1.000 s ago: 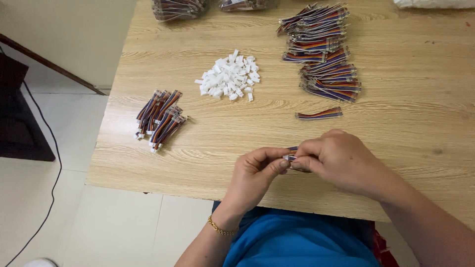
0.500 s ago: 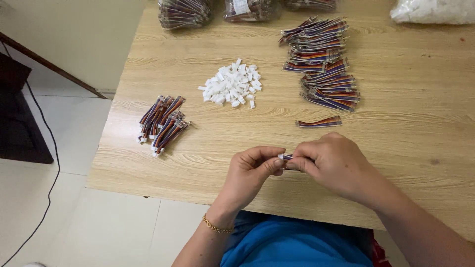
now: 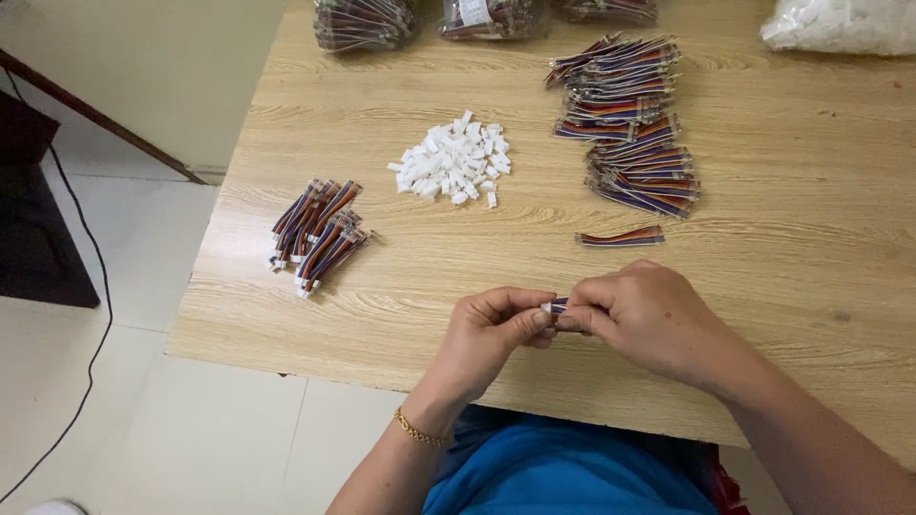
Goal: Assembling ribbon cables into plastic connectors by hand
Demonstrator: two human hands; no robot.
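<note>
Nearest the table's front edge, the left hand (image 3: pixel 491 329) and the right hand (image 3: pixel 654 319) meet fingertip to fingertip, both pinched on a short multicoloured ribbon-wire lead with a small white plastic connector at its tip (image 3: pixel 554 305); only that tip shows between the fingers. It looks feather-light and limp along the wires, stiff only at the connector, so I'd judge it best gripped close behind the plug. Just beyond lies a single loose striped lead (image 3: pixel 622 236). To the left sits a small bundle of finished leads (image 3: pixel 317 232), then a heap of white plastic housings (image 3: pixel 452 159), and a long stack of ribbon leads (image 3: pixel 630 124) on the pale wooden table (image 3: pixel 811 210). Farthest off, clear bags of wires (image 3: pixel 367 21).
</note>
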